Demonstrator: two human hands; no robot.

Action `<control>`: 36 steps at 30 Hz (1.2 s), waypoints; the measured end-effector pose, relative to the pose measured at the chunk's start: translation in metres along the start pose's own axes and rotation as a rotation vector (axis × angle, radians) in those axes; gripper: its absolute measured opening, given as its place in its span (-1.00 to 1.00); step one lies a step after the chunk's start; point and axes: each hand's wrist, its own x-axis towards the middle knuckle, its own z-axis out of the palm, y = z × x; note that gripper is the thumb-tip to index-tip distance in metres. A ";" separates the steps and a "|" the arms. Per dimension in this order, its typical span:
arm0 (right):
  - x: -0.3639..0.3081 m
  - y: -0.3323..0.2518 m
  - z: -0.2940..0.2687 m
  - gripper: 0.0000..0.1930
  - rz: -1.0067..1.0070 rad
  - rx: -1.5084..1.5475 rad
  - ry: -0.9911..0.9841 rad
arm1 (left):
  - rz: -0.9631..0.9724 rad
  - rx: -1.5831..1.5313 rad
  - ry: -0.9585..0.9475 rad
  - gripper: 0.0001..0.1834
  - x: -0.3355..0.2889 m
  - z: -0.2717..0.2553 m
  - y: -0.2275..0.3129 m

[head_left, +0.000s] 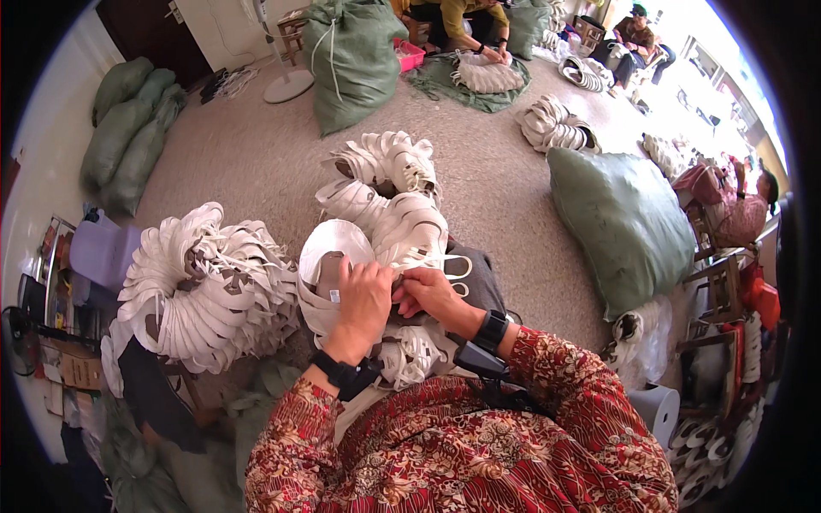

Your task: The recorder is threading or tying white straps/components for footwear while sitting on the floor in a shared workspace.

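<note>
In front of my lap lies a white shoe upper [318, 256] with a grey-brown lining and a small white label inside. My left hand [363, 295] is closed on its edge, fingers bent over the lining. Close beside it, my right hand [434, 301] is closed in a pinch; what sits between its fingertips is too small to tell. A white lace [462, 272] loops out just past the right hand. Beyond both hands runs a curved row of nested white uppers [410, 227]. Another upper with laces [409, 355] rests on my lap below the hands.
A large coil of nested uppers [205, 291] stands at my left. Stuffed green sacks [620, 227] lie to the right, and another sack [355, 64] stands ahead. Farther off, a person [466, 26] handles uppers on a green cloth [428, 79]. A grey paper-like roll [657, 410] is at my right.
</note>
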 end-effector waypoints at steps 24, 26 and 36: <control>-0.084 -0.023 -0.096 -0.81 -0.256 -1.187 -0.360 | -0.214 -0.383 -0.090 -0.86 0.016 -0.004 0.004; -0.070 -0.018 -0.083 -0.85 -0.527 -1.006 -0.053 | -0.221 -0.427 -0.065 -0.89 0.018 0.001 0.005; -0.001 -0.035 -0.039 -0.86 -0.895 -0.868 0.127 | -0.157 -0.550 -0.090 -0.92 0.010 -0.014 0.005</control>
